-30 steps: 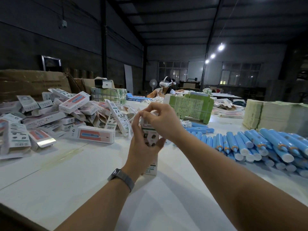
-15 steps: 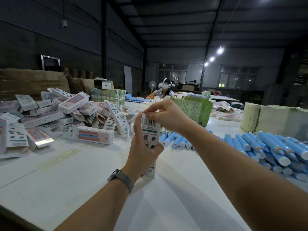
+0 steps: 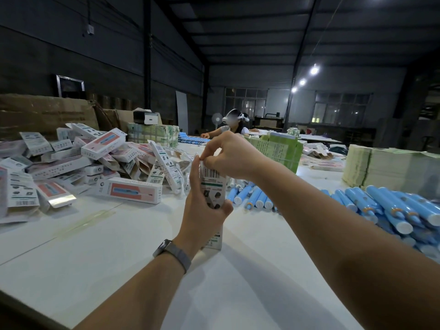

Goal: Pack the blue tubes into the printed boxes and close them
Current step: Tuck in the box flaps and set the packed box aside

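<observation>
While upright at table centre, white printed cardboard box [image 3: 212, 184] gripped by left hand [image 3: 202, 210]; right hand [image 3: 232, 154] pinching its top flap — blue plastic tubes [image 3: 385, 208] at three o'clock; filled boxes [image 3: 78, 163] at ten o'clock.

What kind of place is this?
Probably a packing workshop inside a warehouse. A long white table holds a heap of printed boxes, rows of blue tubes and stacks of flat green cartons.
</observation>
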Demonstrator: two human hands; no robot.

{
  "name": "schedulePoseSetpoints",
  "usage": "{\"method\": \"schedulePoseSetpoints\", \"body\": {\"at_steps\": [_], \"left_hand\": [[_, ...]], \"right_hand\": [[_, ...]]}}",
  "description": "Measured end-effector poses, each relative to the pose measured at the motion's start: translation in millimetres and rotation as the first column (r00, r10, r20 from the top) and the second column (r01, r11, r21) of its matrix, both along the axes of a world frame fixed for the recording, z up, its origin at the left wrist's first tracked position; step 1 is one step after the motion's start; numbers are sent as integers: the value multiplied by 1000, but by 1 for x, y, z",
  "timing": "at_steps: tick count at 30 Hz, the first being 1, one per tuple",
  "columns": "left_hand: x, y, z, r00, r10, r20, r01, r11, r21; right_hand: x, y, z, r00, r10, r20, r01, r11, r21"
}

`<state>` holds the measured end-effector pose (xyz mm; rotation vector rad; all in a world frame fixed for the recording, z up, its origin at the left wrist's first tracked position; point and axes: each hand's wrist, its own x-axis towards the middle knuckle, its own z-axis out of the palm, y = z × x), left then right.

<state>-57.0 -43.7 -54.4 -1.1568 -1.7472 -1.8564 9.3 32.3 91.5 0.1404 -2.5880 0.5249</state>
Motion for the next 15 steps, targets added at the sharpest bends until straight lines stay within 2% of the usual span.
{"method": "schedulePoseSetpoints", "body": {"at_steps": [9, 15], "left_hand": [[2, 0, 1, 1000, -6, 1, 6, 1000, -8], [0, 3, 0, 999, 38, 3, -38, 998, -50]], "right_hand": [[1, 6, 6, 1000, 6, 20, -6, 1000, 21], [-4, 6, 1, 999, -3, -37, 5, 998, 60]]}}
